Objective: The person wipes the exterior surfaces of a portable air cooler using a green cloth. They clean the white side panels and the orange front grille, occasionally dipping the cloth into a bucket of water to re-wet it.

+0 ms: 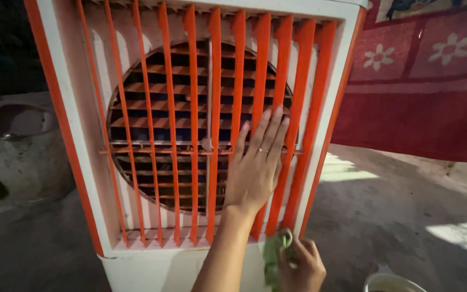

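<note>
A white air cooler (85,178) with upright orange slats (193,135) stands right in front of me; a round fan grille shows behind the slats. My left hand (252,170) lies flat against the slats at the lower right of the grille, fingers spread and pointing up, a ring on one finger. My right hand (302,269) is lower, at the cooler's bottom right corner, closed around a crumpled green cloth (271,258) that touches the white base.
A grey concrete tub (22,157) stands on the floor to the left. A red floral-patterned fabric (422,103) hangs at the right. The rim of a white bowl (393,281) shows at the bottom right on the concrete floor (395,216).
</note>
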